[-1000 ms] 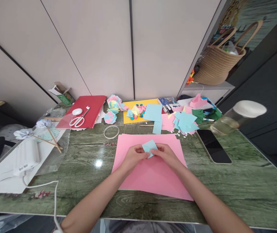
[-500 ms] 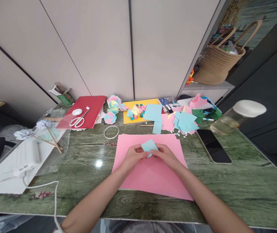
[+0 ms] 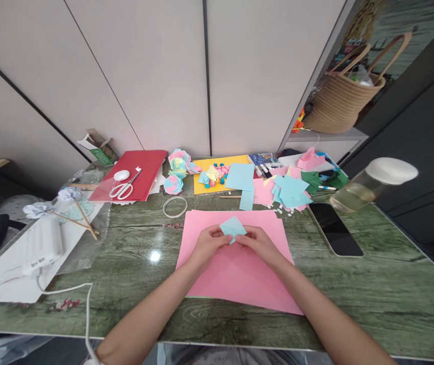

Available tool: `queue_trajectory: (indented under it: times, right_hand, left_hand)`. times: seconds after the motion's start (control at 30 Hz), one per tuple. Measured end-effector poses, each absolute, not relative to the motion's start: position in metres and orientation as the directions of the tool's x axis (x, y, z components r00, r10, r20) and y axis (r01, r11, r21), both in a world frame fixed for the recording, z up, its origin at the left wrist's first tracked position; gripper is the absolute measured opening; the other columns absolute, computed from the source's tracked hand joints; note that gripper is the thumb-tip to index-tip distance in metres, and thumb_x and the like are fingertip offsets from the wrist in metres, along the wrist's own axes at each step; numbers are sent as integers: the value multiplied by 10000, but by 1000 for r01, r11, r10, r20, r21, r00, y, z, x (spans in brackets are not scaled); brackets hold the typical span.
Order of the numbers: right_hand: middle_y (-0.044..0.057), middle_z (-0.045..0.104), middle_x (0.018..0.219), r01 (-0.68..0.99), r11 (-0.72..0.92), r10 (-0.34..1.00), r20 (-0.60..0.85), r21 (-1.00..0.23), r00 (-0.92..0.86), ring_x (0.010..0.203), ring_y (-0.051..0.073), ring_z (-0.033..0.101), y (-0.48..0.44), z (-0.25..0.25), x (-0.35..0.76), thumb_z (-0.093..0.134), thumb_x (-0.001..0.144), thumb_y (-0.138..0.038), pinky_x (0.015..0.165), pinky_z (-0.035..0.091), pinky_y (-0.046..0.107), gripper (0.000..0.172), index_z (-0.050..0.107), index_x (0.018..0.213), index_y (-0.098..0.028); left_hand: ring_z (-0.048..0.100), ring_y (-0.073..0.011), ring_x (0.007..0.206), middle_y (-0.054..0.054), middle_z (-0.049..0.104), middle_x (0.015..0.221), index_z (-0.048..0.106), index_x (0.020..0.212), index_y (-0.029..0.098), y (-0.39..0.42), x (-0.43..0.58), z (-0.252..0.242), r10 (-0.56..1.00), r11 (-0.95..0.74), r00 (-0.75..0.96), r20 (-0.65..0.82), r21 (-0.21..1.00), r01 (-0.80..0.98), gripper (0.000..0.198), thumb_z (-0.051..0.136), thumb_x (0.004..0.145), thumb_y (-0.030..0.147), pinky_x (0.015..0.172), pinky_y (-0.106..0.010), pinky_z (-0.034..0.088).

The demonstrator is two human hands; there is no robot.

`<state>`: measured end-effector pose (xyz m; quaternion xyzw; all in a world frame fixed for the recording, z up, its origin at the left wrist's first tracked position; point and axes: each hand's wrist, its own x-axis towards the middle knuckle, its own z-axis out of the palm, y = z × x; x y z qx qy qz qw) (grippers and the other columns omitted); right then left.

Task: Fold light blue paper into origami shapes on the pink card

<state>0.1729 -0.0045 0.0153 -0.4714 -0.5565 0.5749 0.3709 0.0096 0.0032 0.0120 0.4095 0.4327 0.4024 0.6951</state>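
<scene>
A small light-blue folded paper piece [image 3: 232, 226] is pinched between both hands over a large pink sheet [image 3: 235, 268] on the green marble-patterned table [image 3: 372, 284]. My left hand [image 3: 208, 244] grips its left side with curled fingers. My right hand [image 3: 259, 243] grips its right side, fingers closed. The lower part of the blue piece is hidden behind my fingers.
White scissors [image 3: 122, 188] lie on a red folder [image 3: 143, 170]. Folded paper flowers [image 3: 178, 170], a yellow sheet with small bits [image 3: 212, 177], blue and pink paper squares [image 3: 285, 190], a tape ring [image 3: 174, 206], a phone [image 3: 334, 229], a lidded glass jar [image 3: 372, 183] and a white power bank [image 3: 44, 243] surround the pink sheet.
The blue paper piece has turned and shifted slightly up and left between my fingers. My hands stay in nearly the same place.
</scene>
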Motion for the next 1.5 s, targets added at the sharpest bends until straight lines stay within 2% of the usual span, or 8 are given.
queue_trajectory:
  times: [0.2, 0.37, 0.57, 0.73, 0.83, 1.0, 1.17, 1.5]
  right_hand:
    - [-1, 562, 710, 103, -43, 955, -71, -994, -288, 621, 124, 436, -3, 10, 174, 568, 733, -349, 577, 341, 250, 211, 627, 791, -155]
    - [-7, 526, 667, 101, -58, 960, -84, -993, -266, 611, 121, 421, -2, 13, 174, 563, 725, -341, 573, 335, 247, 198, 605, 769, -152]
    - [-14, 505, 620, 74, -138, 945, -153, -988, -290, 586, 120, 429, -5, 15, 172, 533, 723, -349, 559, 337, 250, 198, 545, 669, -159]
    - [-12, 491, 610, 99, -108, 962, -129, -989, -242, 595, 122, 418, -6, 9, 169, 505, 733, -329, 563, 339, 247, 190, 523, 646, -162]
    - [-21, 471, 585, 116, -75, 970, -99, -990, -221, 584, 119, 401, -5, 7, 168, 516, 733, -338, 568, 335, 250, 212, 506, 612, -165]
    - [-15, 503, 633, 137, -31, 970, -63, -990, -236, 611, 127, 421, -5, 12, 170, 528, 746, -392, 580, 336, 251, 238, 559, 693, -162]
    - [-18, 450, 546, 202, -15, 970, -63, -979, -237, 555, 124, 402, -7, 13, 170, 520, 747, -364, 532, 315, 247, 264, 493, 570, -171]
    - [28, 591, 734, 200, 77, 963, 20, -977, -270, 725, 193, 499, -9, 15, 170, 513, 766, -396, 654, 386, 291, 252, 627, 757, -172]
  left_hand:
    - [568, -141, 693, -37, 664, 764, 657, 803, 132, 3, 10, 12, 916, 337, 299, -268, 919, -207, 242, 728, 588, 217, 658, -244, 404]
    - [586, -180, 822, -61, 671, 879, 654, 865, 143, 3, 10, 14, 912, 325, 338, -234, 914, -243, 305, 735, 585, 235, 748, -278, 420]
    - [594, -165, 772, -64, 668, 844, 646, 861, 135, 1, 10, 15, 874, 363, 419, -245, 904, -228, 338, 763, 552, 207, 749, -285, 427]
    - [593, -161, 779, -67, 663, 862, 641, 878, 133, -1, 11, 13, 845, 396, 471, -254, 888, -233, 333, 755, 570, 192, 745, -278, 427]
    - [595, -161, 770, -59, 663, 835, 641, 859, 135, -1, 10, 12, 849, 399, 462, -257, 885, -241, 318, 755, 568, 194, 741, -276, 432]
    - [595, -163, 780, -57, 665, 843, 645, 844, 139, 0, 10, 15, 879, 392, 392, -271, 879, -270, 313, 758, 559, 205, 746, -276, 434]
    - [588, -146, 758, -40, 665, 821, 648, 827, 145, 0, 11, 15, 894, 373, 369, -255, 879, -296, 277, 748, 572, 190, 729, -259, 429]
    - [576, -135, 761, -34, 651, 801, 637, 811, 141, 0, 10, 14, 897, 368, 377, -229, 861, -352, 232, 719, 595, 129, 715, -240, 426]
